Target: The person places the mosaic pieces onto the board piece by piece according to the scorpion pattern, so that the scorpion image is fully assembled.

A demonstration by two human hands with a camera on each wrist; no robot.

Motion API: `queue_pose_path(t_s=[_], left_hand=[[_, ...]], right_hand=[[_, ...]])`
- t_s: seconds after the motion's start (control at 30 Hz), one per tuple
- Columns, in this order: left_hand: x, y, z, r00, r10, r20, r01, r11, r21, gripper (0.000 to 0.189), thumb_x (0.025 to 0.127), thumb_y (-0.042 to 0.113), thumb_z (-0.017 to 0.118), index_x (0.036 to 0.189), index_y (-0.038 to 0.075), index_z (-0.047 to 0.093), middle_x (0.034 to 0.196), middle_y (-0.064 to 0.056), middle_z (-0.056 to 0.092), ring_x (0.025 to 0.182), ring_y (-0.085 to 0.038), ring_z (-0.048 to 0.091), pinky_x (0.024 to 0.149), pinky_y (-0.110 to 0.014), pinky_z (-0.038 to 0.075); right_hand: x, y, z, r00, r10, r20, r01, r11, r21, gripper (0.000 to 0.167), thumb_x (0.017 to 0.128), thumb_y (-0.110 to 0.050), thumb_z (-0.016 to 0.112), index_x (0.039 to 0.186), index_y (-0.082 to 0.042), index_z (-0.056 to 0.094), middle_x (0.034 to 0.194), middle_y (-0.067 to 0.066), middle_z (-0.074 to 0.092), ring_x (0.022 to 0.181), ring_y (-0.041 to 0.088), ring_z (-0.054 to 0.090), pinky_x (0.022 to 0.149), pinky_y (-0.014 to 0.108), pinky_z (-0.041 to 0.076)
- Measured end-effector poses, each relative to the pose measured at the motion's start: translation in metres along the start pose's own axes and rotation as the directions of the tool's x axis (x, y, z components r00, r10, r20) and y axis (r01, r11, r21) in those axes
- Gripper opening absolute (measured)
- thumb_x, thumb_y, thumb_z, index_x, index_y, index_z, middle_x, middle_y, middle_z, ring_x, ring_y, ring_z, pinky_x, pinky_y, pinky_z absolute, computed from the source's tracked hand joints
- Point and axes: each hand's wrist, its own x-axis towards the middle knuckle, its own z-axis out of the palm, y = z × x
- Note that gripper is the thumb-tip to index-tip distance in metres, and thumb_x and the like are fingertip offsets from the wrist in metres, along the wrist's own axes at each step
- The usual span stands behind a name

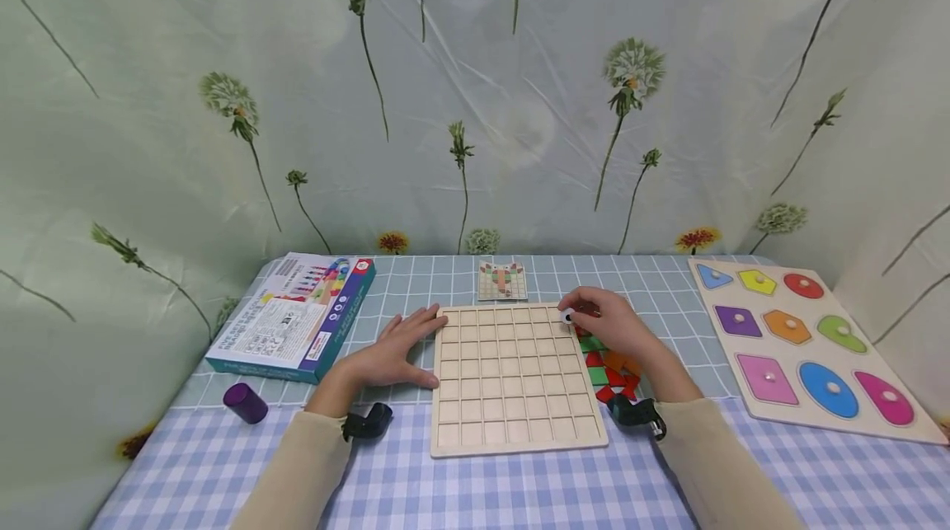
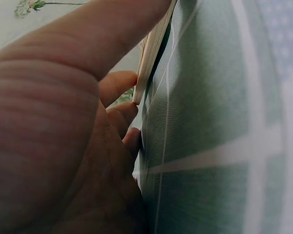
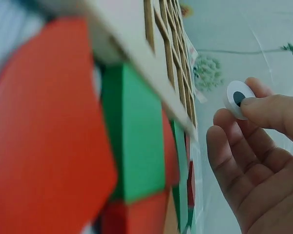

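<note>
A square wooden grid board (image 1: 512,382) lies flat in front of me, its cells bare. Along its left edge rests my left hand (image 1: 389,357), fingers spread, with thumb and fingertips touching the rim; the left wrist view shows the board's edge (image 2: 154,53) against those fingers. My right hand (image 1: 612,320) is over the board's far right corner. Between thumb and fingers it pinches a white disc with a black dot (image 3: 238,100), like an eye piece. Red, green and orange flat pieces (image 1: 612,369) lie heaped beside the board's right edge, partly under the right hand and wrist.
Behind the board is a small picture card (image 1: 502,281) with a patterned figure on a grid. A boxed set (image 1: 293,316) and a purple cylinder (image 1: 245,403) are at left. At right lies a knobbed shape puzzle (image 1: 805,340). A dandelion-print curtain (image 1: 519,101) hangs behind.
</note>
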Motion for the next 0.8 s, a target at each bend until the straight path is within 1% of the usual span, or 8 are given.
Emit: queue_pose_path(t_s=[0.17, 0.3, 0.47, 0.57, 0.73, 0.8], left_hand=[[0.000, 0.001, 0.000, 1.000, -0.007, 0.003, 0.007, 1.000, 0.003, 0.099, 0.079, 0.042, 0.082, 0.158, 0.013, 0.030, 0.169, -0.013, 0.012, 0.156, -0.038, 0.009, 0.124, -0.063, -0.002], [0.000, -0.001, 0.001, 1.000, -0.013, 0.005, 0.013, 1.000, 0.009, 0.099, 0.079, 0.043, 0.082, 0.158, 0.014, 0.030, 0.169, -0.012, 0.012, 0.157, -0.037, 0.008, 0.124, -0.063, -0.002], [0.002, -0.002, 0.002, 1.000, -0.014, 0.012, 0.014, 1.000, 0.007, 0.099, 0.079, 0.044, 0.082, 0.158, 0.015, 0.030, 0.170, -0.011, 0.012, 0.157, -0.037, 0.007, 0.124, -0.063, -0.003], [0.002, -0.002, 0.003, 1.000, -0.013, 0.014, 0.013, 1.000, 0.006, 0.099, 0.079, 0.044, 0.082, 0.158, 0.015, 0.030, 0.170, -0.011, 0.012, 0.157, -0.037, 0.007, 0.124, -0.063, -0.003], [0.002, -0.001, 0.002, 1.000, -0.018, 0.009, 0.018, 1.000, 0.009, 0.100, 0.079, 0.043, 0.082, 0.158, 0.014, 0.030, 0.169, -0.012, 0.012, 0.157, -0.037, 0.008, 0.124, -0.063, -0.002], [0.001, -0.001, 0.001, 1.000, -0.021, 0.008, 0.021, 1.000, 0.007, 0.100, 0.079, 0.043, 0.083, 0.158, 0.013, 0.030, 0.169, -0.012, 0.012, 0.157, -0.037, 0.008, 0.124, -0.063, -0.002]], right_hand=[[0.009, -0.013, 0.005, 0.996, -0.044, 0.074, 0.045, 0.999, -0.009, 0.019, 0.098, -0.006, 0.059, 0.114, -0.009, 0.069, 0.114, 0.010, 0.068, 0.092, 0.021, 0.060, 0.077, 0.032, 0.055], [0.018, -0.021, 0.011, 0.991, -0.063, 0.122, 0.066, 0.998, -0.024, 0.020, 0.096, -0.005, 0.059, 0.112, -0.012, 0.069, 0.114, 0.009, 0.067, 0.096, 0.021, 0.061, 0.084, 0.034, 0.053], [0.026, -0.025, 0.016, 0.988, -0.045, 0.145, 0.048, 0.999, -0.011, 0.020, 0.097, -0.005, 0.060, 0.113, -0.012, 0.070, 0.116, 0.008, 0.067, 0.097, 0.021, 0.060, 0.088, 0.035, 0.052], [0.030, -0.026, 0.019, 0.986, -0.029, 0.164, 0.026, 0.999, 0.020, 0.021, 0.097, -0.006, 0.059, 0.114, -0.012, 0.070, 0.114, 0.008, 0.066, 0.094, 0.020, 0.059, 0.083, 0.034, 0.053], [0.039, -0.029, 0.023, 0.980, -0.034, 0.197, 0.022, 0.998, 0.063, 0.023, 0.098, -0.004, 0.056, 0.113, -0.012, 0.071, 0.100, 0.009, 0.065, 0.079, 0.021, 0.055, 0.070, 0.031, 0.048], [0.042, -0.032, 0.026, 0.978, -0.037, 0.207, 0.025, 0.998, 0.063, 0.024, 0.098, -0.004, 0.055, 0.112, -0.012, 0.072, 0.100, 0.009, 0.067, 0.074, 0.020, 0.055, 0.068, 0.030, 0.047]])
